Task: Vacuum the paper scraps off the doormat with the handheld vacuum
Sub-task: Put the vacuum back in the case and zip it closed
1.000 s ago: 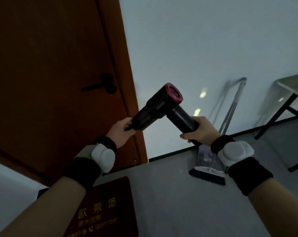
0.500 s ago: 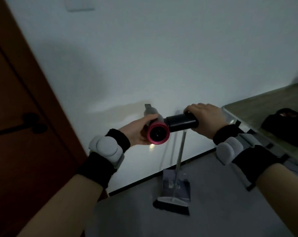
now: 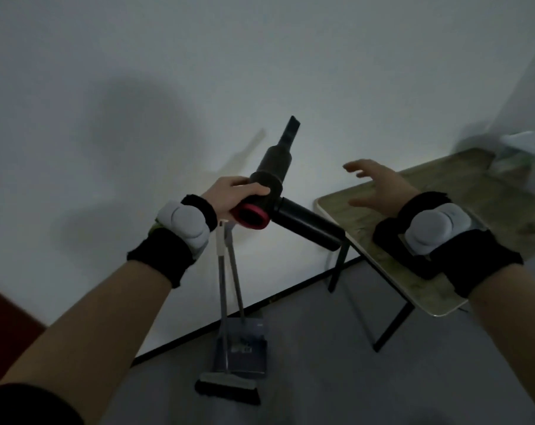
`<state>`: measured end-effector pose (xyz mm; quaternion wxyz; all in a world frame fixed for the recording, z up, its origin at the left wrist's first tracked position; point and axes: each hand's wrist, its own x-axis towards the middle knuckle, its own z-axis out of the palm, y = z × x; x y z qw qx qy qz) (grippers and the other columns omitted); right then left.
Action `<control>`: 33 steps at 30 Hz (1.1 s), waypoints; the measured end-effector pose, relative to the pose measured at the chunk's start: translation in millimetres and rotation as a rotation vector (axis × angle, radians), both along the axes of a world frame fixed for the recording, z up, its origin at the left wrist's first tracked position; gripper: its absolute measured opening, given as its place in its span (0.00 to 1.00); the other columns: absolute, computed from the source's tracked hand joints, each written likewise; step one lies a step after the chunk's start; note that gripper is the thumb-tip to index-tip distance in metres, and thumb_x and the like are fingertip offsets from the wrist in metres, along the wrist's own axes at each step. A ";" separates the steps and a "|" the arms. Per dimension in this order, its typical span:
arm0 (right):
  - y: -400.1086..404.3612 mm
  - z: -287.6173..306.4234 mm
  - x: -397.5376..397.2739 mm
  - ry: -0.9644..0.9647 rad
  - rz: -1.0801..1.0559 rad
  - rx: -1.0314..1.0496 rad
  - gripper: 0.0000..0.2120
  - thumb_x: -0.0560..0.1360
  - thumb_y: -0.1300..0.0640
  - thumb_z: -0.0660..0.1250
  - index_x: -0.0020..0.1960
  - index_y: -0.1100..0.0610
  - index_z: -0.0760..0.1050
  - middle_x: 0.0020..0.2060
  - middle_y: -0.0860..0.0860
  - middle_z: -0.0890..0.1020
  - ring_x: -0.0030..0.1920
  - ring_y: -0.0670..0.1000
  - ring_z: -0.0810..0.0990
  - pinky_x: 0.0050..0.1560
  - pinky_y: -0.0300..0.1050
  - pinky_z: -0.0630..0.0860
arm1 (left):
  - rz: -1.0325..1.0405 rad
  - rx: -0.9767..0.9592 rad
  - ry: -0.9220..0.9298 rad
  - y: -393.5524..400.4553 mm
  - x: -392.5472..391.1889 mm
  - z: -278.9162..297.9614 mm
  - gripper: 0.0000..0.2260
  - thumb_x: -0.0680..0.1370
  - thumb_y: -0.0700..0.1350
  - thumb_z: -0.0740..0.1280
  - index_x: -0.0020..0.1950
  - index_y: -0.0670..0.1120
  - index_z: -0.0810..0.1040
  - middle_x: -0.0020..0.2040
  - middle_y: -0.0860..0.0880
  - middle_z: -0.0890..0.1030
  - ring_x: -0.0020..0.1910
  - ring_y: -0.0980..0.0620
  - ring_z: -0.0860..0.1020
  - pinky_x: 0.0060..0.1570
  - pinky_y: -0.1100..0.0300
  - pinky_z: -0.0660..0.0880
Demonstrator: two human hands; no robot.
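Observation:
The black handheld vacuum (image 3: 303, 223) with a red rear ring is held up in front of the white wall, its narrow nozzle pointing up and away. My left hand (image 3: 232, 194) grips its body just ahead of the red ring. The handle sticks out to the lower right with nothing holding it. My right hand (image 3: 378, 187) hovers over the small table with fingers spread, holding nothing. The doormat and paper scraps are out of view.
A small table (image 3: 480, 191) with a mottled top and black legs stands at the right, a black object lying under my right wrist. A broom and dustpan (image 3: 238, 360) lean on the wall below the vacuum. A brown door edge (image 3: 5, 317) shows at lower left.
My right hand has let go of the vacuum handle and moved right over the table. The left hand turned the vacuum so the nozzle points upward. The view swung right, away from the door.

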<state>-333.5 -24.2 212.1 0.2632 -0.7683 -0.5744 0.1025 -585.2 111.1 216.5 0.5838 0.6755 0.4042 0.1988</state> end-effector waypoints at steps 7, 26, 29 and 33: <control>5.6 32.3 132.2 -0.228 0.052 0.008 0.43 0.68 0.66 0.73 0.76 0.53 0.55 0.77 0.50 0.54 0.76 0.53 0.54 0.71 0.51 0.59 | 0.057 0.078 0.012 -23.5 120.3 23.6 0.20 0.69 0.43 0.75 0.60 0.50 0.77 0.49 0.46 0.81 0.37 0.54 0.82 0.34 0.61 0.79; 77.9 -22.5 432.4 -0.168 -0.068 -0.253 0.13 0.73 0.56 0.68 0.31 0.54 0.70 0.27 0.49 0.73 0.31 0.52 0.73 0.29 0.40 0.65 | 0.101 0.100 0.106 59.7 449.3 -69.8 0.24 0.68 0.46 0.77 0.60 0.44 0.74 0.52 0.45 0.79 0.52 0.44 0.78 0.58 0.50 0.74; 86.2 -25.5 469.6 0.104 -0.015 -0.376 0.15 0.73 0.58 0.71 0.31 0.57 0.70 0.24 0.51 0.72 0.25 0.50 0.71 0.27 0.39 0.67 | 0.187 0.180 0.149 63.2 483.6 -78.4 0.19 0.69 0.41 0.75 0.58 0.41 0.76 0.46 0.43 0.79 0.46 0.44 0.78 0.52 0.51 0.76; 85.5 -38.3 505.4 0.554 0.140 -0.706 0.18 0.76 0.62 0.68 0.31 0.57 0.65 0.19 0.49 0.69 0.19 0.48 0.65 0.25 0.39 0.65 | 0.160 0.325 0.176 64.7 504.8 -71.2 0.18 0.68 0.37 0.74 0.57 0.41 0.77 0.46 0.46 0.78 0.45 0.48 0.75 0.48 0.56 0.72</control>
